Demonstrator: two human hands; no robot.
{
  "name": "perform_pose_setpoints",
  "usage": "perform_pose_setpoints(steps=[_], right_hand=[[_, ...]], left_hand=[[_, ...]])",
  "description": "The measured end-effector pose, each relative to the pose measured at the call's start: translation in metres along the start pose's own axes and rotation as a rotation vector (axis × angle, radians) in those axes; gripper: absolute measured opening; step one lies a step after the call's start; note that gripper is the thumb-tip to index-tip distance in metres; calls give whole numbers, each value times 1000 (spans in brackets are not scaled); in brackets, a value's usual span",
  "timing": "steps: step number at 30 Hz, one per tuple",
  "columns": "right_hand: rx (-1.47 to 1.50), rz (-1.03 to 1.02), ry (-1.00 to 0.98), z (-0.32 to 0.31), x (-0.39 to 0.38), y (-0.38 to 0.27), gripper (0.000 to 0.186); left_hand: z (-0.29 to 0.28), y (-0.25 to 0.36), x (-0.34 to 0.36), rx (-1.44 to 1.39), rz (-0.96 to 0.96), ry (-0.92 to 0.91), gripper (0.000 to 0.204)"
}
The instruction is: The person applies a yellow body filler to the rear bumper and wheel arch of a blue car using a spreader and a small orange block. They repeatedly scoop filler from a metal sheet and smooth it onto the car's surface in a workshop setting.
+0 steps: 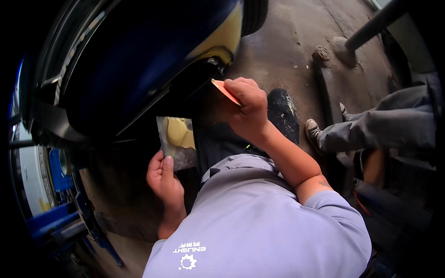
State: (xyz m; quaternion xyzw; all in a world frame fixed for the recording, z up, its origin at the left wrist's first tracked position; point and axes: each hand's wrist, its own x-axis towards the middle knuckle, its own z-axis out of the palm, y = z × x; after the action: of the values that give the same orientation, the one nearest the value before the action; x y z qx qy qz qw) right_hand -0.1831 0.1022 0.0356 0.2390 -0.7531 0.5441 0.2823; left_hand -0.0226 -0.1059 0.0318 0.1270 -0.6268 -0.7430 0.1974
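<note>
Left grip (168, 181): thumb on top, fingers underneath, pinching the near edge of a grey plate (174, 156).
Yellow paste (180, 132): thick smooth mound on the plate's far half, spreading to its right edge.
Right grip (250, 99): fingers curled closed about an orange spreader (227, 94), blade poking out leftward, a pale trace at the tip.
Spreader to plate: well apart; spreader ahead and to the right.
Car body (139, 51): dark blue, filling the upper left; yellowish patch (218, 37) beside a tyre (255, 16). The panel's ragged lower end is near my spreader tip; contact I cannot tell.
Under the car: deep shadow, details lost.
In the way: my knee (283, 116), dark cloth splotched pale, just right of the right grip.
Floor (287, 53): stained, brown-grey; along it a long metal arm (328, 92) with a round pad (322, 53) at its far end.
Bystander: grey trousers (389, 123), dark sneaker (314, 132) with white toe, near that arm.
Upper right: dark slanting bar (375, 25).
Lower left: blue metal frame (55, 220).
</note>
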Motion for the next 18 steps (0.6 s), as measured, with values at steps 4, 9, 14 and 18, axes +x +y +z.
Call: perform_pose_setpoints(steps=[4,9,14,18], right_hand=[[53,-136,-214,-5,-23,-32,24],[-46,-360,-248,3,-30,-54,25],[-77,-429,-307,11,-31,-60,25],[-87,-355,-493,12,-40,-50,21]], left_hand=[[10,17,-2,8,41,-13,26],[17,26,-7,107,81,-3,26],[20,30,-12,179,96,-5,26],[24,35,-14,426,162,-10,23]])
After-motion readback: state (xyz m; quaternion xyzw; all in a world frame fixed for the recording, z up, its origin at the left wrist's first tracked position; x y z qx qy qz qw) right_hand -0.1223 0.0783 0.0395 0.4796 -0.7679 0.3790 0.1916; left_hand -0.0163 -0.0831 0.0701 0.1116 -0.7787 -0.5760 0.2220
